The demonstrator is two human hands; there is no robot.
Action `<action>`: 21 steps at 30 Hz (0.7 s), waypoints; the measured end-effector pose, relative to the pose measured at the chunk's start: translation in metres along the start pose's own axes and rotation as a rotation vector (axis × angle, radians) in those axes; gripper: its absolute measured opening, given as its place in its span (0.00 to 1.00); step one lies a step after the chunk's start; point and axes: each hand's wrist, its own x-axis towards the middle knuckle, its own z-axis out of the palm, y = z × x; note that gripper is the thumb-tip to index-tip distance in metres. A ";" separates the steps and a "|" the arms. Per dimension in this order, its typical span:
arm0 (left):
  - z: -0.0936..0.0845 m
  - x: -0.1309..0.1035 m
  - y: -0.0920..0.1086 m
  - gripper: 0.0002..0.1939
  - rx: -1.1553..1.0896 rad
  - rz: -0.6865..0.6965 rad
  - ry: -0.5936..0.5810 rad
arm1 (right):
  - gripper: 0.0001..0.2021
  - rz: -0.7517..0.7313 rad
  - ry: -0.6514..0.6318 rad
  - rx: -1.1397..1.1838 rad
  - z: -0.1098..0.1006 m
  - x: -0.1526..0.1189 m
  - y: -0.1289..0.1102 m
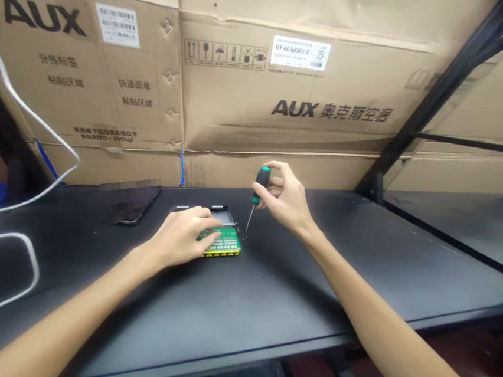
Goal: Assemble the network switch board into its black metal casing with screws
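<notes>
The right grip (286, 200) is closed round a screwdriver (261, 186), tip down by screws (244, 237). The left grip (185, 233) touches the board (228, 239), closure unclear, well back from the counter's (179, 320) front edge.

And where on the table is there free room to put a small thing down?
The table looks bare right of the right arm, toward the slanting post, and between both arms near the front edge. It is crowded around the green board: left hand, black casing, screwdriver and small dark pieces.
</notes>
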 end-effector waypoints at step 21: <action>0.010 -0.001 0.013 0.11 -0.395 -0.015 0.161 | 0.29 0.143 0.011 0.459 0.003 -0.003 -0.026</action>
